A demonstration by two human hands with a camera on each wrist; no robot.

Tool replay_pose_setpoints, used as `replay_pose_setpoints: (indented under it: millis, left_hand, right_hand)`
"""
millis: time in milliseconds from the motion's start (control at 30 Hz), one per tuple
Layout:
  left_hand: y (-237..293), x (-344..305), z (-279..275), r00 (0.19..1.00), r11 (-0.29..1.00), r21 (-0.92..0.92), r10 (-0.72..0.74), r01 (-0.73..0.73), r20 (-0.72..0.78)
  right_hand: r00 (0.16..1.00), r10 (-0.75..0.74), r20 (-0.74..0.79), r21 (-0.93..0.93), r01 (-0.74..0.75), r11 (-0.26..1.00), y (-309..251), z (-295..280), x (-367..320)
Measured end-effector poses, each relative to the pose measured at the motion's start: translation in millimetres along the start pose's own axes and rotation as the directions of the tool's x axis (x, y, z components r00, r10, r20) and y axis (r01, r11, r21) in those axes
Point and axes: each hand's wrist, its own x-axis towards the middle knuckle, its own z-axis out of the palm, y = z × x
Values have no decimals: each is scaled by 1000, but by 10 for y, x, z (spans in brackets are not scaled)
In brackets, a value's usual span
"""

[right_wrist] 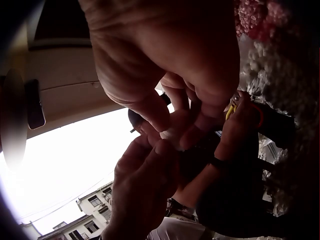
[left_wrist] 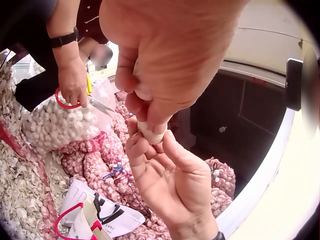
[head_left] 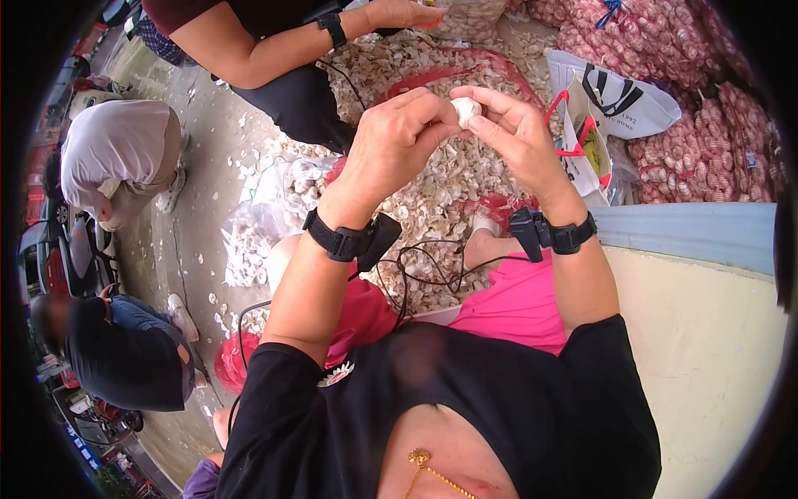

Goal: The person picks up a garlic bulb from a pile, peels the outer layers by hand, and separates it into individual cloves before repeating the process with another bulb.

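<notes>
Well, garlic bulb (head_left: 467,112) held above loose skins (head_left: 428,204)

From my remote seat, I have left grip (head_left: 389,145) and right grip (head_left: 528,145) nearly closed, both pinching the garlic bulb between them. Ahead, a white bag (head_left: 648,105) rests beside mesh sacks (head_left: 694,162) of garlic.

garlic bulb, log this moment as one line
garlic bulb: in both hands | left hand: pinches | right hand: pinches | under hands: peelings | right side: mesh sacks

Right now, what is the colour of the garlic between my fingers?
The garlic is white, best seen in the head view.
</notes>
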Motion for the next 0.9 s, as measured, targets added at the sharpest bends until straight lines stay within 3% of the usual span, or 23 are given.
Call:
replay_pose_setpoints:
  millis: [67, 133, 167, 233, 367, 433, 500, 567, 633, 667, 700, 733, 900]
  left_hand:
    - [65, 7, -5, 999, 998, -33, -49, 48, -9]
    - [148, 22, -17, 971, 964, -115, -240, 239, 11]
    - [133, 21, -11, 971, 964, -115, -239, 239, 12]
    - [91, 11, 5, 995, 996, -41, -82, 80, -57]
    - [57, 28, -4, 998, 1000, 4, 5, -5, -55]
    - [-13, 25, 3, 991, 989, 64, 133, -133, 0]
    - [-30, 4, 31, 993, 991, 62, 117, -117, -5]
    - [-23, -13, 65, 995, 993, 60, 104, -103, -10]
    - [38, -42, 103, 986, 988, -32, -150, 149, -67]
    - [68, -42, 107, 987, 989, -31, -148, 147, -67]
    - [100, -35, 106, 930, 892, -292, -366, 346, -16]
    - [128, -26, 104, 832, 689, -515, -547, 510, 92]
    - [200, 39, 98, 797, 576, -615, -584, 539, 152]
  right_hand:
    - [1000, 23, -6, 63, -23, 998, 6, -18, 12]
    - [1000, 16, -14, 68, -15, 998, -7, -5, 15]
    - [1000, 10, -23, 74, -8, 997, -14, -2, 14]
    - [1000, 12, -16, 58, -11, 998, -22, -15, 9]
    - [999, 28, 23, 4, -28, 1000, -24, -62, -10]
    - [999, 43, 25, 0, -43, 999, -51, -89, -11]
    - [998, 58, 28, -4, -57, 998, -56, -104, -2]
    - [999, 25, 34, 106, -28, 994, -48, -114, 10]
    - [1000, -10, 4, 136, 9, 991, -76, -52, 16]
    - [999, -42, -27, 164, 46, 985, -88, -28, 18]
    - [999, -44, -27, 164, 48, 985, -92, -26, 18]
    - [997, -63, -40, 109, 67, 992, -95, -25, 18]
    - [996, -82, -47, 89, 86, 992, -93, 36, -9]
